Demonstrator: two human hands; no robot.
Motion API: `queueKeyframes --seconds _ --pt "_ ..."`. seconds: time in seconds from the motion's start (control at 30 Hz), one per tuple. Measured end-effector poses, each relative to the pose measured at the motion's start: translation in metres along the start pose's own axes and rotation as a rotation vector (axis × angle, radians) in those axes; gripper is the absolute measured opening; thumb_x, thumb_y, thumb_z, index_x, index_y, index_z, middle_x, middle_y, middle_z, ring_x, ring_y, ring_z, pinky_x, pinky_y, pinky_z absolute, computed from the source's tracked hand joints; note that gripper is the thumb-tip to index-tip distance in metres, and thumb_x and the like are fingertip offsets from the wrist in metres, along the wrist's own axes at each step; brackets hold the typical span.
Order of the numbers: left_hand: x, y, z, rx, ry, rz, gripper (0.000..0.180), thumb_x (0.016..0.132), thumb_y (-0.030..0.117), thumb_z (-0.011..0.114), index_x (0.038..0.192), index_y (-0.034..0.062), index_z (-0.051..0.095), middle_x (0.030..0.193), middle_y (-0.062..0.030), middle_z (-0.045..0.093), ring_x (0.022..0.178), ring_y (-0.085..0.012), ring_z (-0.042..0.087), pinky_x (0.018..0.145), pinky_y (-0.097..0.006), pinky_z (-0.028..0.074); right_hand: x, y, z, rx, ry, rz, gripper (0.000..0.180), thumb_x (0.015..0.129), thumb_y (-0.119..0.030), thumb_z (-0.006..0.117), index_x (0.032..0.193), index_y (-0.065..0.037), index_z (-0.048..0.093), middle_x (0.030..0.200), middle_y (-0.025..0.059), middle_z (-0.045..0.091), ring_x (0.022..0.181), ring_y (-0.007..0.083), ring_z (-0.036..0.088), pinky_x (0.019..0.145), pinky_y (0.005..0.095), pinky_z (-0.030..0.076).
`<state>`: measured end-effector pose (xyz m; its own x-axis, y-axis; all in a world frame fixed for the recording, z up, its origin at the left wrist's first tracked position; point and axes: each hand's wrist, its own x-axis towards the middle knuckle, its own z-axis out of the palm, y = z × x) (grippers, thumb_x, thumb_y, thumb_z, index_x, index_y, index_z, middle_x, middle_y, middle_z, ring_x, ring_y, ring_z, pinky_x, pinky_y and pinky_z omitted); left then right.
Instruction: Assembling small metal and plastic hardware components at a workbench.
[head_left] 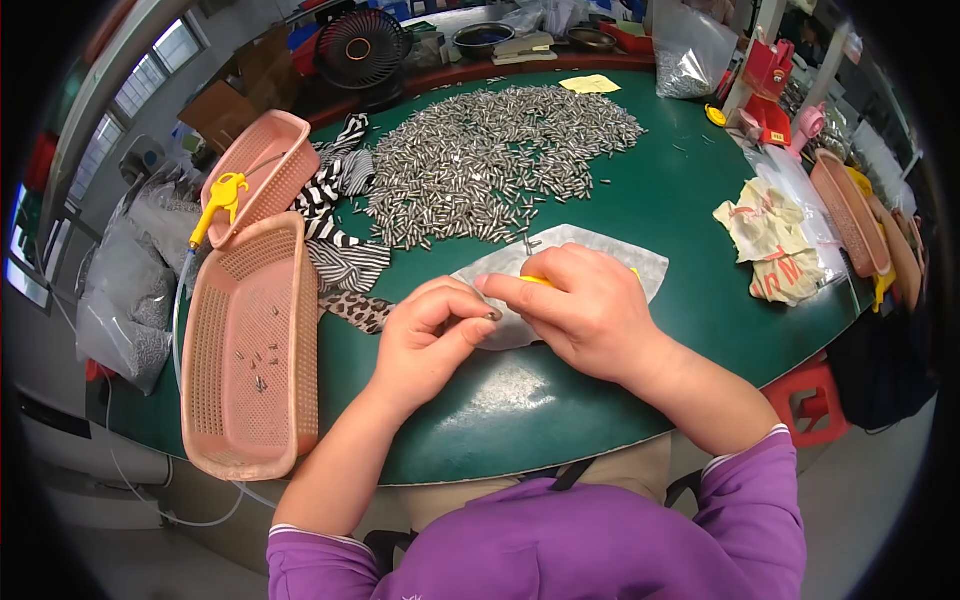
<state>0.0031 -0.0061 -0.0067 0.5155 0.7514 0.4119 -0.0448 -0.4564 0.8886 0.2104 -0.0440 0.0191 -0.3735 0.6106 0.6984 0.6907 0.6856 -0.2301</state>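
Hands meet over a white cloth [600, 255] spread on the green counter [690, 190]. The left hand [430, 335] is curled, thumb and forefinger pinching a small metal pin [493, 315] at its tip. The right hand [585, 310] is closed around a yellow tool [540, 282], of which only a sliver shows between the fingers, and its forefinger reaches across to touch the same pin. The pin sits just above the near edge of the cloth, between the two hands. Beyond the cloth lies a broad heap of like metal pins [500, 160], spread over the middle of the counter. To the left, a pink plastic basket [215, 400] rests on the counter edge with a few pins scattered on its floor; a second pink basket [275, 150] stands tilted behind it, with a yellow air nozzle [220, 200] lying across it. Striped fabric [335, 215] lies between the baskets and the heap. On the right lies a crumpled cream rag [775, 240], well apart from the hands.
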Motion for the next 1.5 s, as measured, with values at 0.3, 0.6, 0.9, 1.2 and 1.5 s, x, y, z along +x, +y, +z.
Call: queueKeyframes --seconds 0.3,0.6,0.9,1.2,1.5 --pt "-0.0008 -0.0062 -0.0022 -0.162 0.107 -0.023 0.010 0.083 -0.004 0.068 0.087 0.0024 0.062 0.091 -0.0036 0.058 0.082 -0.0108 0.055 0.071 -0.023 0.045 -0.0034 0.0023 0.0074 0.388 -0.025 0.115 0.034 0.080 0.001 0.065 0.112 -0.008 0.068 0.081 0.0068 0.065 0.071 0.0212 0.062 0.064 0.0328 0.049" --pt "-0.0001 -0.0042 -0.0011 -0.117 0.107 -0.039 0.008 0.082 -0.003 0.068 0.086 0.0019 0.063 0.089 -0.0036 0.058 0.081 -0.0109 0.055 0.070 -0.023 0.045 -0.0032 -0.0001 0.0055 0.344 -0.055 0.113 0.035 0.078 0.000 0.065 0.111 -0.011 0.069 0.080 0.0061 0.063 0.071 0.0223 0.062 0.064 0.0333 0.049" --pt "-0.0008 -0.0009 -0.0016 -0.106 -0.023 -0.032 0.015 0.096 0.018 0.059 0.096 0.0032 0.063 0.091 -0.0027 0.057 0.075 -0.0079 0.050 0.064 -0.021 0.040 -0.0013 0.0032 0.0025 0.109 0.030 0.084 0.033 0.079 -0.008 0.065 0.111 -0.018 0.067 0.080 0.0031 0.060 0.076 0.0212 0.062 0.062 0.0339 0.050" --pt "-0.0013 -0.0015 -0.0014 -0.155 0.008 -0.064 0.010 0.094 0.012 0.059 0.093 0.0021 0.063 0.091 -0.0040 0.061 0.085 -0.0135 0.056 0.076 -0.026 0.045 -0.0006 0.0042 0.0039 0.382 0.009 0.045 0.034 0.078 0.001 0.065 0.111 -0.007 0.068 0.086 0.0082 0.068 0.074 0.0226 0.064 0.066 0.0331 0.050" --pt "-0.0027 -0.0038 -0.0027 -0.120 0.032 -0.057 0.008 0.092 0.009 0.062 0.090 0.0013 0.061 0.087 -0.0032 0.057 0.081 -0.0134 0.054 0.074 -0.026 0.045 -0.0019 0.0020 0.0039 0.361 -0.027 0.071 0.036 0.076 0.002 0.065 0.110 -0.008 0.069 0.083 0.0076 0.067 0.073 0.0226 0.064 0.066 0.0338 0.051"
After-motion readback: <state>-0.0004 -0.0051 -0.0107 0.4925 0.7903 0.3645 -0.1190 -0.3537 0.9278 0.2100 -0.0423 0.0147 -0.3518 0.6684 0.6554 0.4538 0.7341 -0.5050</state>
